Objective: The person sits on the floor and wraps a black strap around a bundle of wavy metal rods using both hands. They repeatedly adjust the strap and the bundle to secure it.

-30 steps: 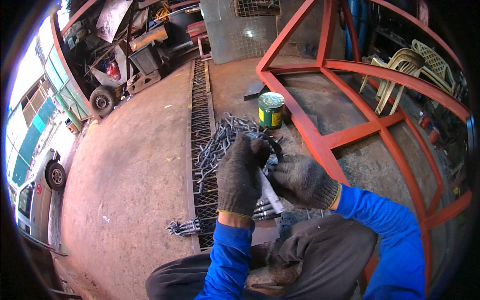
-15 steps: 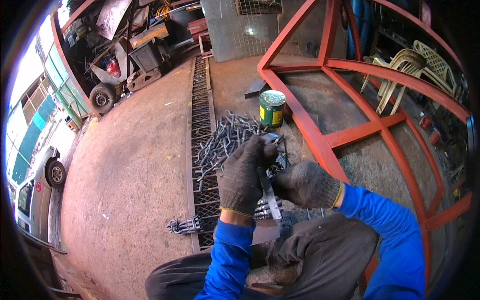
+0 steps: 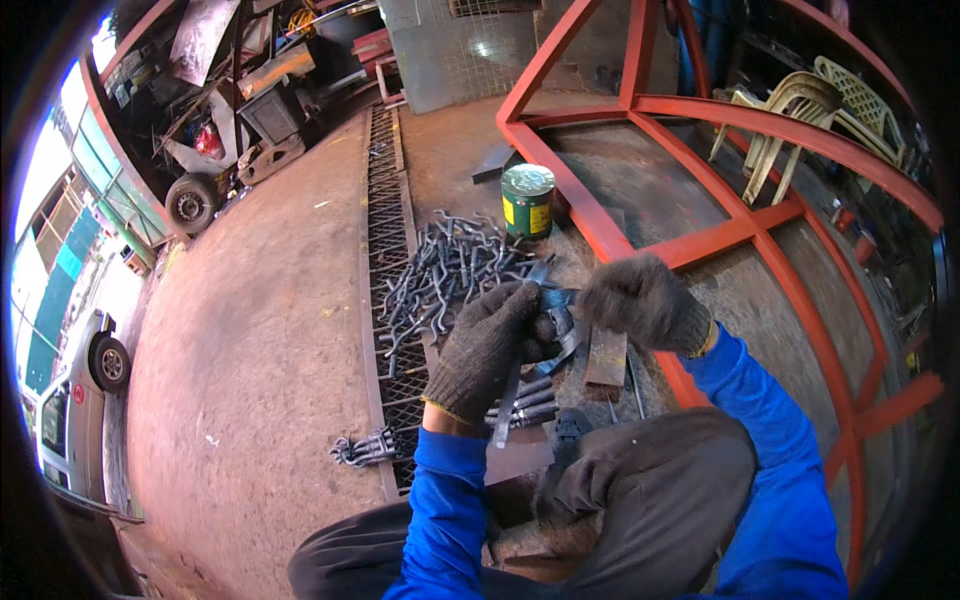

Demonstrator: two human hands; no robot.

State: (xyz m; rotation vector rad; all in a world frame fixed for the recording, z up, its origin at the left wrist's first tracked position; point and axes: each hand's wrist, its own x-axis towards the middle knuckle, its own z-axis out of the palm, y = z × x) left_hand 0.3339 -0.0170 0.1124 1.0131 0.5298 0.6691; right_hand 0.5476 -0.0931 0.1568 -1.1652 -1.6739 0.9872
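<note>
Together, a grey bent metal hook piece (image 3: 553, 322) is gripped by the gloved left hand (image 3: 487, 345) and the gloved right hand (image 3: 645, 303), both curled tight around it, above a heap of grey hooks (image 3: 455, 272) on the concrete floor (image 3: 260, 330).

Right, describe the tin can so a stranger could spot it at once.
Start at the red steel frame lying on the floor. Just outside its left rail, beyond the heap of bent grey metal hooks, stands the tin can. It is the only upright cylinder there, green with a yellow label band.
</note>
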